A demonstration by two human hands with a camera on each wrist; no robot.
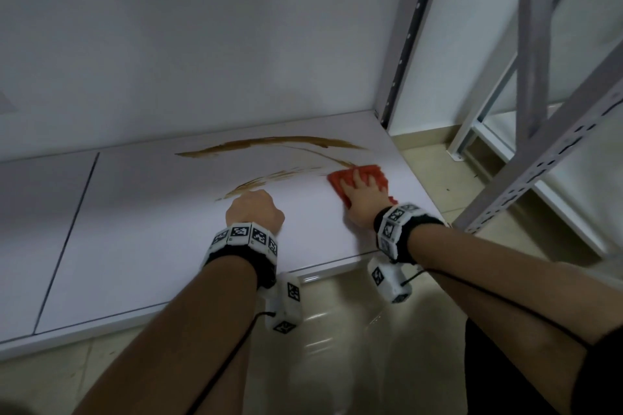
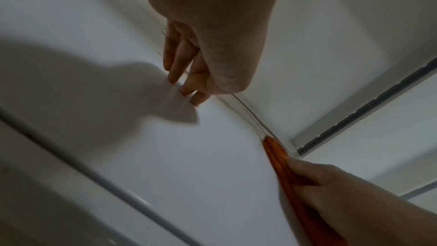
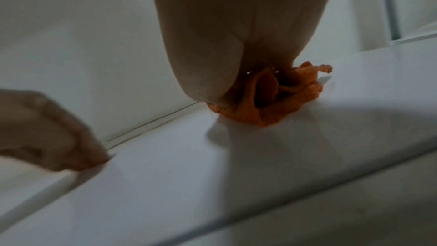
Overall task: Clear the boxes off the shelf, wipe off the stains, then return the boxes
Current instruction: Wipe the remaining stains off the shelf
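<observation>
A white shelf board (image 1: 151, 229) carries long brown stain streaks (image 1: 269, 142) across its right half. An orange cloth (image 1: 377, 173) lies at the right end of the streaks. My right hand (image 1: 359, 192) presses down flat on it with the fingers spread. The right wrist view shows the cloth (image 3: 272, 111) bunched under the heel of that hand (image 3: 212, 44). My left hand (image 1: 254, 209) rests on the bare board left of the cloth and holds nothing. Its fingertips (image 2: 187, 89) touch the surface. No boxes are in view.
A perforated grey upright (image 1: 411, 27) stands at the shelf's back right corner and a slotted front post (image 1: 546, 162) at the right. A second white rack (image 1: 505, 131) stands beyond it. A seam (image 1: 67, 236) crosses the board on the left. Below the front edge is tiled floor (image 1: 337, 347).
</observation>
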